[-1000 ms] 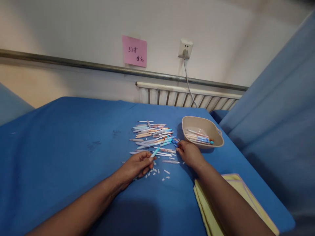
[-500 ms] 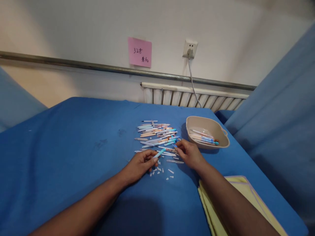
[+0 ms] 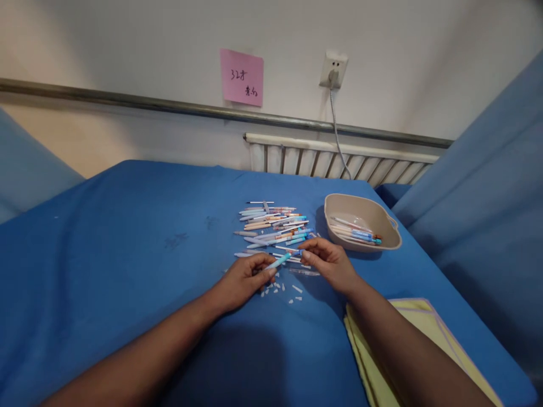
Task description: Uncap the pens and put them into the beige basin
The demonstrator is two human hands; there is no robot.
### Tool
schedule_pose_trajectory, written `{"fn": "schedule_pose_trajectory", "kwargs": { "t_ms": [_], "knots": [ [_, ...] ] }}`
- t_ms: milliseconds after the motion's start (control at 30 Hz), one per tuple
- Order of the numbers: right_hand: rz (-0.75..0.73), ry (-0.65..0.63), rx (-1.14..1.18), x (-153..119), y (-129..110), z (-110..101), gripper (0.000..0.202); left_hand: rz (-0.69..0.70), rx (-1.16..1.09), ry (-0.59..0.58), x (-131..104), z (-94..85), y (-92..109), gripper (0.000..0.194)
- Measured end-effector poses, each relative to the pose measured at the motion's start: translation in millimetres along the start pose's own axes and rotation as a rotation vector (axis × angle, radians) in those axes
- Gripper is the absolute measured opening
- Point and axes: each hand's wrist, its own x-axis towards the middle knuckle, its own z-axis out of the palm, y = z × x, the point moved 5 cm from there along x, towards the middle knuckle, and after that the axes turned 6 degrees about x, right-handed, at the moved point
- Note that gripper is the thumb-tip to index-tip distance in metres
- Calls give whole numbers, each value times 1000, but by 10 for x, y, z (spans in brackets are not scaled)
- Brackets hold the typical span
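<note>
My left hand [image 3: 250, 280] is closed around a light turquoise pen barrel [image 3: 280, 260], its free end pointing up and to the right. My right hand [image 3: 326, 262] pinches a small blue pen part [image 3: 296, 252] at that end; the two pieces appear to meet. Just beyond both hands lies a loose pile of pen parts [image 3: 258, 225], with pastel barrels and thin white refills. Small white pieces [image 3: 275, 287] are scattered below my left fingertips. A clear tube [image 3: 304, 272] rests on the cloth beside my right hand.
A beige basin [image 3: 360, 199] holding several pens stands right of the pile. A folded yellow cloth [image 3: 411, 311] lies under my right forearm. Blue cloth [image 3: 127, 254] covers the table. Behind it are a radiator [image 3: 292, 158] and a plugged-in cable [image 3: 335, 121].
My right hand has brought the blue part to the end of the turquoise barrel, closing the gap between them. The view has tilted slightly downward.
</note>
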Motion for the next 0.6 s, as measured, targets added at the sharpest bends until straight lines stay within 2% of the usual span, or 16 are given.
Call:
{"fn": "schedule_pose_trajectory", "kwargs": {
  "t_ms": [233, 600],
  "knots": [
    [-41, -16, -47, -16, -26, 17, 23, 28, 73, -42, -10, 18, 9, 23],
    [-215, -41, -238, -34, -132, 16, 19, 35, 87, -56, -19, 28, -14, 21]
  ]
}}
